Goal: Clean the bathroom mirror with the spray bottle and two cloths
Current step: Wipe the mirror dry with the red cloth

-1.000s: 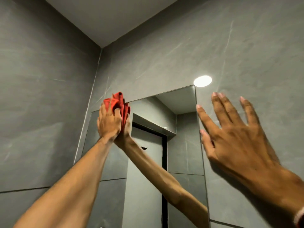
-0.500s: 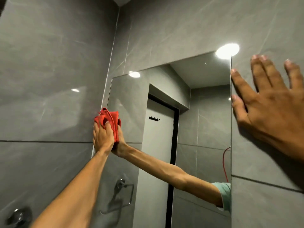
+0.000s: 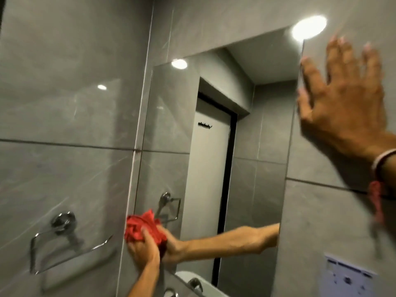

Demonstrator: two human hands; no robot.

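A tall frameless mirror (image 3: 263,146) hangs on the grey tiled wall. My left hand (image 3: 144,249) grips a bunched red cloth (image 3: 139,227) and presses it against the mirror's lower left corner; the glass reflects the hand, the cloth and my forearm. My right hand (image 3: 342,99) lies flat with fingers spread on the tiles just right of the mirror's upper right edge, blurred by motion. Bracelets and a red thread circle that wrist. No spray bottle or second cloth is in view.
A chrome towel ring (image 3: 62,230) sticks out of the left wall, near the mirror's left edge. A white basin rim (image 3: 205,284) and a chrome tap (image 3: 171,293) show at the bottom. A printed sticker (image 3: 349,277) sits on the tiles at lower right.
My left hand has wiped the red cloth down the mirror's left edge from the top corner to the bottom corner. The view has tilted downward; my right hand stays on the wall.
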